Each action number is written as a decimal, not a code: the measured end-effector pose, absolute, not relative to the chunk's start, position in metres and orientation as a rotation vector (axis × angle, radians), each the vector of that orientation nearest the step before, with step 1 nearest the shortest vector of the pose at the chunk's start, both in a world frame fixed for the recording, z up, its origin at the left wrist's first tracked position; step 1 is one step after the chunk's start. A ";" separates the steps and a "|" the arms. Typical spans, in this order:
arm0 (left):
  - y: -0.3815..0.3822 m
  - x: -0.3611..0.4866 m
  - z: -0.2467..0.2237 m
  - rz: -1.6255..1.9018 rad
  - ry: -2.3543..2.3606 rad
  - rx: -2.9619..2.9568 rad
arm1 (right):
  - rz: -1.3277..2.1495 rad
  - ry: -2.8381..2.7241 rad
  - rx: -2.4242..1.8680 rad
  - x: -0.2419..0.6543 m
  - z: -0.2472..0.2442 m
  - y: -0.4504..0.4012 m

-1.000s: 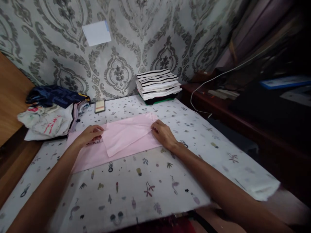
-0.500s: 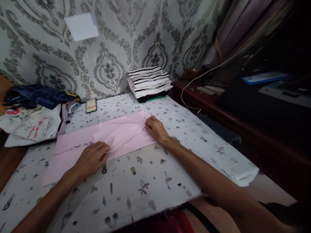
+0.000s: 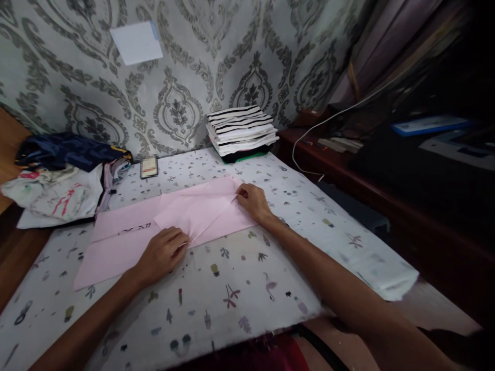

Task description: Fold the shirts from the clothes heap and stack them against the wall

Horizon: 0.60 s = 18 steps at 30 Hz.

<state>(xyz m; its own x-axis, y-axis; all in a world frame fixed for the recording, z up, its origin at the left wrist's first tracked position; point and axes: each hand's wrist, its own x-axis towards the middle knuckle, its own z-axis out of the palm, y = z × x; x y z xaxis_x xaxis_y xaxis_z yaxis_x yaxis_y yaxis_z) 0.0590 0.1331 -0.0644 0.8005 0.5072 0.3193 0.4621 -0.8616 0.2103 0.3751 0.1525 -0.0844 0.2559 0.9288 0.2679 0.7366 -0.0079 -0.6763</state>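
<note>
A pink shirt [image 3: 127, 252] with dark lettering lies partly folded into a long strip on the patterned bed sheet [image 3: 216, 319]. My left hand [image 3: 165, 251] is closed on a folded-over edge of it, along the near side. My right hand [image 3: 253, 202] pinches the same flap at the strip's right end. Between the two hands the flap's edge runs in a straight diagonal line. My fingers hide the exact spots where the cloth is gripped.
Against the patterned wall stands a stack of folded clothes [image 3: 243, 133], striped cloth on top. A loose clothes pile [image 3: 65, 180] lies at the left. A small framed card [image 3: 149, 167] is near the wall. On the right, a dark red wooden ledge [image 3: 332, 159] carries a white cable [image 3: 294, 149].
My left hand has moved a little to the right along the near edge, pulling the flap's edge with it. The right hand still pinches the shirt's right end. The view has shifted slightly.
</note>
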 end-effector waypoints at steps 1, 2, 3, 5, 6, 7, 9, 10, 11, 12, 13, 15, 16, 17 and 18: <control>0.133 0.058 -0.064 0.567 0.768 2.855 | 0.343 -1.506 -1.794 0.375 -0.084 0.153; 0.132 0.058 -0.064 0.568 0.760 2.852 | 0.358 -1.485 -1.804 0.375 -0.084 0.154; 0.131 0.058 -0.063 0.562 0.753 2.855 | 0.375 -1.467 -1.813 0.376 -0.083 0.154; 0.129 0.058 -0.061 0.537 0.750 2.862 | 0.414 -1.446 -1.833 0.377 -0.081 0.156; 0.128 0.058 -0.059 0.514 0.751 2.855 | 0.432 -1.446 -1.844 0.377 -0.080 0.157; 0.127 0.058 -0.057 0.488 0.749 2.829 | 0.448 -1.451 -1.856 0.377 -0.078 0.159; 0.128 0.054 -0.052 0.451 0.745 2.685 | 0.466 -1.471 -1.886 0.377 -0.075 0.161; 0.130 0.050 -0.049 0.451 0.757 2.576 | 0.467 -1.481 -1.902 0.377 -0.074 0.162; 0.133 0.046 -0.046 0.470 0.792 2.460 | 0.464 -1.490 -1.916 0.376 -0.073 0.163; 0.137 0.040 -0.044 0.510 0.855 2.351 | 0.460 -1.496 -1.927 0.376 -0.073 0.163; 0.144 0.034 -0.042 0.571 0.940 2.255 | 0.457 -1.503 -1.935 0.376 -0.073 0.164; 0.160 0.022 -0.041 0.716 1.134 2.110 | 0.459 -1.524 -1.949 0.377 -0.073 0.165; 0.169 0.016 -0.041 0.787 1.216 2.044 | 0.468 -1.539 -1.955 0.378 -0.073 0.165; 0.179 0.010 -0.042 0.845 1.277 1.973 | 0.476 -1.552 -1.962 0.378 -0.073 0.164; 0.188 0.006 -0.043 0.885 1.315 1.898 | 0.469 -1.559 -1.967 0.378 -0.073 0.162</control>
<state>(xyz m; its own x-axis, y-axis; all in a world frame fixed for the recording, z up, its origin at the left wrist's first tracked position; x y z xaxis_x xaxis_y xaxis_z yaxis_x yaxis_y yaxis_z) 0.0057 0.1877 -0.0427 0.2667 0.9503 0.1605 0.5069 -0.2799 0.8153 0.3779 0.1623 -0.0725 0.2553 0.9636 0.0793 0.7596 -0.1491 -0.6330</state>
